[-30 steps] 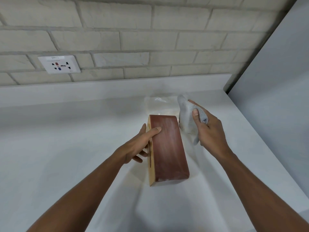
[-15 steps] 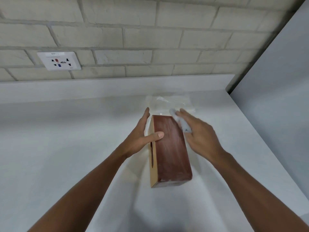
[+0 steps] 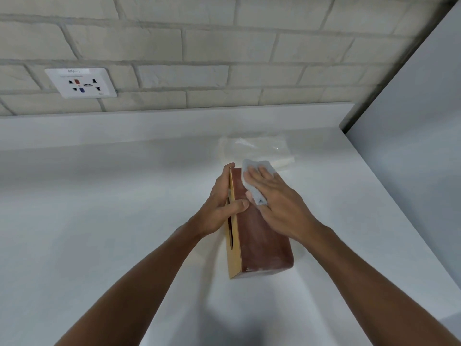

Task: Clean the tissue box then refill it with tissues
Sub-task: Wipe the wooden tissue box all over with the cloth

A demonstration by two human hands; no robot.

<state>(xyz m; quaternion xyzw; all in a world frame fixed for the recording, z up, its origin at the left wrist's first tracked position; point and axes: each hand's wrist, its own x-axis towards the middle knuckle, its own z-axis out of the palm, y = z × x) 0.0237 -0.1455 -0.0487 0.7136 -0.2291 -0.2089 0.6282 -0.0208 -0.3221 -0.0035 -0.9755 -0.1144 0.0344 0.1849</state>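
- Two hands are on the tissue box (image 3: pixel 259 236), which stands on its long side on the white counter (image 3: pixel 124 221), its slotted tan face turned to our left and a reddish-brown panel facing up.
- Our left hand (image 3: pixel 222 208) clasps the box near its far end, fingers around the far edge and thumb laid over the top edge, so it is closed on the box and steadying it.
- Our right hand (image 3: pixel 277 203) lies flat, fingers spread only a little, pressing a pale grey cloth (image 3: pixel 252 181) onto the upper panel near the far end.
- A second ago that cloth was bunched in our right hand, lifted beside the box and clear of it; half a second ago it was coming down at the far corner; now it is spread under the palm and in contact.
- We judge from this that the wiping stroke on this panel has only just begun, so the cleaning is in hand and not finished.
- Pale streaks show on the near part of the panel, which looks like dust left to wipe.
- Behind the box, near the wall, lies a clear plastic pack (image 3: pixel 257 151), apparently the refill tissues, untouched.
- Refilling is not yet started.
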